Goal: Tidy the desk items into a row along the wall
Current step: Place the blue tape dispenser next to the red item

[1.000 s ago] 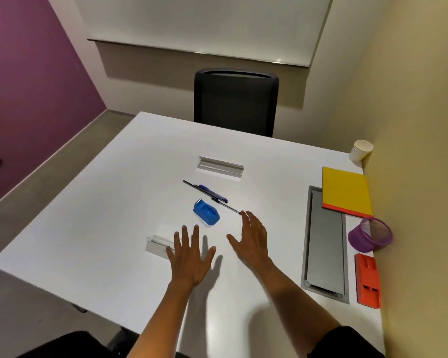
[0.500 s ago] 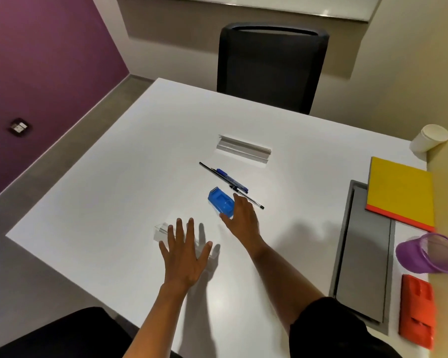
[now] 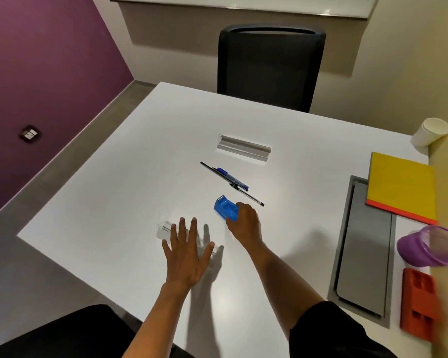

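White and square, the tabletop [image 3: 119, 177] stood with its right edge against a beige wall [image 3: 424, 73], a purple wall beyond its left edge and a black office chair [image 3: 268, 65] at its far edge. Near the middle, the right hand [image 3: 245, 223] gripped a blue stapler [image 3: 226, 209], its fingers curled round the stapler's near end. The left hand [image 3: 186, 257], fingers spread and straight, hovered flat over a clear acrylic holder [image 3: 166, 228] toward the near-left corner; contact could not be told. Two pens [image 3: 230, 180] lay just beyond the stapler, and a second clear holder [image 3: 243, 148] lay farther on. Along the right edge sat a white paper cup [image 3: 431, 135], a yellow notebook [image 3: 404, 187], a purple cup [image 3: 429, 246] and an orange tray [image 3: 419, 306], beside a grey cable hatch [image 3: 365, 254].
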### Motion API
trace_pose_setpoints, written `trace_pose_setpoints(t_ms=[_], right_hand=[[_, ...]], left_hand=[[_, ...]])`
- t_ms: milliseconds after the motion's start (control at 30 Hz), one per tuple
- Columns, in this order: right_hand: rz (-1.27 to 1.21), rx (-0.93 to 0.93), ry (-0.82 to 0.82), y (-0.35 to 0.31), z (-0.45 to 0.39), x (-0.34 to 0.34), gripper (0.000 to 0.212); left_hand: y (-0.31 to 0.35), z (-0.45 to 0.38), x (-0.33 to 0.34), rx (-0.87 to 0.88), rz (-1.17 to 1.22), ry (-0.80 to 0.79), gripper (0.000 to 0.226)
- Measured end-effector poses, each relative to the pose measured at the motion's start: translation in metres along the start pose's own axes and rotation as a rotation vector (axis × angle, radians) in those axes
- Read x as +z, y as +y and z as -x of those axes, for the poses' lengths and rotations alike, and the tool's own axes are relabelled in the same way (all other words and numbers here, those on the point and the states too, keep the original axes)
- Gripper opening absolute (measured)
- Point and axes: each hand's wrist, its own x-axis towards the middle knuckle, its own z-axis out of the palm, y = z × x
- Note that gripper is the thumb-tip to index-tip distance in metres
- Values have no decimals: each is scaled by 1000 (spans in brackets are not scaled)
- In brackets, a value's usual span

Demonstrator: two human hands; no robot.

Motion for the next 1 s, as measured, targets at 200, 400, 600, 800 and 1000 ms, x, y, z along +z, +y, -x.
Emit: trace_pose_setpoints(t_ms=[200,400,600,800,1000], right_hand=[[2,72,31,32,52,-33,35],[-53,133,80,71,108,-72,37],[-87,218,117,119,182,-113,52],[-55,284,91,166,257,-148,55],[2,382,85,195,303,-171,57]], left_hand=[[10,19,-3,87,12,-51,84],[44,39,5,174,10,-97,78],[89,70,24,324,7,-176,80],[126,99,42,443,-28,-227,82],[141,118,57,528,-98,-236,85]])
